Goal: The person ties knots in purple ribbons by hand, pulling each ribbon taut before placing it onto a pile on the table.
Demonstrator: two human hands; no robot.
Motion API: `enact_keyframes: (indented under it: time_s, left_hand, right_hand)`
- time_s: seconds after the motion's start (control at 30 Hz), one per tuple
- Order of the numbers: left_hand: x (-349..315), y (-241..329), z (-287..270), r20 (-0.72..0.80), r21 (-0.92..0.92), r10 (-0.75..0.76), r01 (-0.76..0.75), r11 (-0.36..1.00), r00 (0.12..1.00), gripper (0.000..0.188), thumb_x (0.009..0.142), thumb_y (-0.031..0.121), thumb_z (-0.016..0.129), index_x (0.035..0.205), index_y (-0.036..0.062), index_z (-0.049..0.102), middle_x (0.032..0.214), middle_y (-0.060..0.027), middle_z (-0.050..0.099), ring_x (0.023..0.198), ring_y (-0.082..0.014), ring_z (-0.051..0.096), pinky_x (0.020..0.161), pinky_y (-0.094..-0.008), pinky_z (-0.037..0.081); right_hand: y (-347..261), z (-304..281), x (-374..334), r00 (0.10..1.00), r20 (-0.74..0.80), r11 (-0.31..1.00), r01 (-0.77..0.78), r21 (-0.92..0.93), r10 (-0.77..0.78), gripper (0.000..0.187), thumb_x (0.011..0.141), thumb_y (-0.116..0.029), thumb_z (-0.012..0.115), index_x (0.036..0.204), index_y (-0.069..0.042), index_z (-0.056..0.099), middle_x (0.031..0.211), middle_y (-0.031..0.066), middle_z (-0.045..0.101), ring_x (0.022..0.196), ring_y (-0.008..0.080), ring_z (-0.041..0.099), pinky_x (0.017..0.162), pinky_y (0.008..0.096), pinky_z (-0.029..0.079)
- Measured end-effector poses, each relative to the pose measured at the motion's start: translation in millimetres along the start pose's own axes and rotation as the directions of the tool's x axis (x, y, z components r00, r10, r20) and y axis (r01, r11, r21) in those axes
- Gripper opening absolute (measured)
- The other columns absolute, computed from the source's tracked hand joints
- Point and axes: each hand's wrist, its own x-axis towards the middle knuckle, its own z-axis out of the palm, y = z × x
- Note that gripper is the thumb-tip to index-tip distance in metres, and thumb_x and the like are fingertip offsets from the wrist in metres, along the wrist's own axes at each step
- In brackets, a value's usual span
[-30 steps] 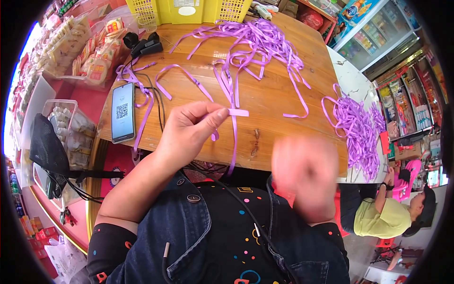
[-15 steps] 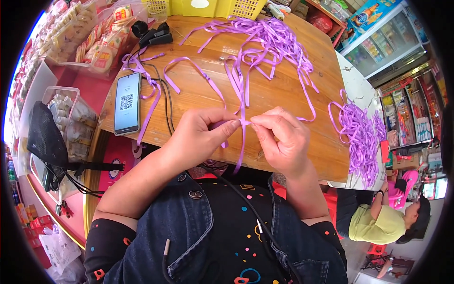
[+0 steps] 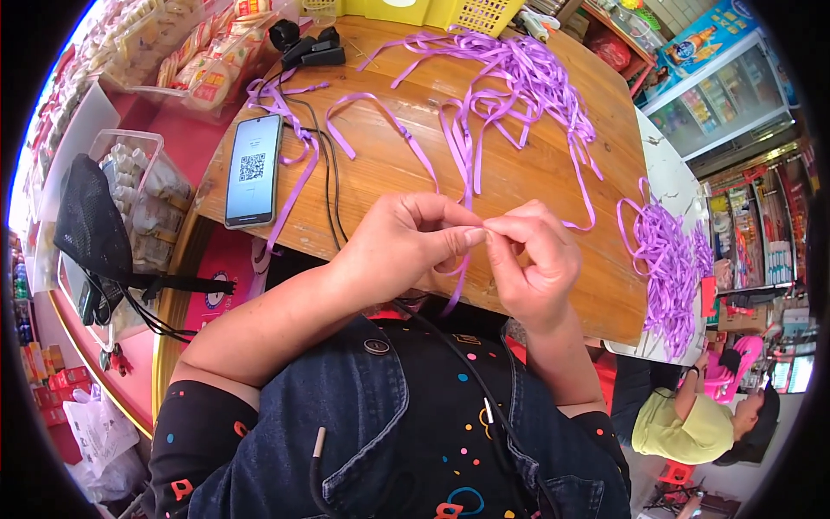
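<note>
Above the table's near edge, my left hand [image 3: 406,246] pinches a purple ribbon [image 3: 458,290] between thumb and forefinger. My right hand [image 3: 534,264] is closed in a pinch against the left fingertips, so the short piece between them is mostly covered. One end of the ribbon hangs below the hands, and strands run up from behind them toward a tangled purple ribbon pile [image 3: 536,86] on the wooden table [image 3: 380,156]. A loose ribbon with a small knot [image 3: 402,130] lies just beyond my left hand.
A phone [image 3: 252,195] and black cables [image 3: 322,156] lie on the left. Another ribbon pile [image 3: 670,281] sits on the white surface at right. A yellow basket [image 3: 484,16] stands at the back, packaged snacks [image 3: 212,65] far left. A person in yellow [image 3: 683,428] sits at lower right.
My hands have drawn closer, fingertips now meeting where a short stretch of ribbon showed between them. The whole view has shifted slightly, with the table things sitting farther right and higher in the picture.
</note>
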Motion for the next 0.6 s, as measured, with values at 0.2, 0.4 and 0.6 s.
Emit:
enact_keyframes:
  time_s: [0.2, 0.4, 0.6]
  left_hand:
    - [0.3, 0.7, -2.1, 0.019, -0.189, -0.091, 0.093, 0.978, 0.996, 0.016, 0.088, 0.017, 0.067, 0.092, 0.0021, 0.066, 0.070, 0.0028, 0.058, 0.059, -0.0047, 0.050, 0.054, -0.0193, 0.040]
    - [-2.4, 3.6, -2.8, 0.066, -0.189, -0.092, 0.103, 0.977, 0.994, 0.013, 0.088, 0.017, 0.066, 0.091, 0.0039, 0.066, 0.068, 0.0037, 0.057, 0.058, -0.0030, 0.048, 0.051, -0.0184, 0.037]
    - [-5.0, -0.7, 0.2, -0.002, 0.083, -0.009, 0.010, 0.997, 1.000, 0.014, 0.090, 0.015, 0.064, 0.095, 0.0017, 0.067, 0.073, 0.0056, 0.058, 0.063, 0.0002, 0.048, 0.054, -0.0161, 0.038]
  right_hand:
    - [-2.9, -1.1, 1.2, 0.990, 0.083, 0.977, -0.124, 0.173, 0.111, 0.025, 0.073, 0.013, 0.064, 0.095, 0.003, 0.064, 0.077, 0.0084, 0.060, 0.064, 0.0136, 0.054, 0.053, 0.0229, 0.039]
    - [-0.8, -2.2, -1.2, 0.991, 0.128, 0.993, -0.057, 0.108, 0.043, 0.023, 0.072, 0.013, 0.066, 0.092, 0.003, 0.066, 0.074, 0.0087, 0.061, 0.063, 0.0161, 0.057, 0.055, 0.0238, 0.042]
    - [-0.9, -3.9, -0.2, 0.995, 0.097, 1.000, -0.021, 0.003, 0.021, 0.011, 0.075, 0.009, 0.066, 0.083, 0.002, 0.063, 0.068, 0.0095, 0.058, 0.056, 0.0164, 0.051, 0.050, 0.0255, 0.038]
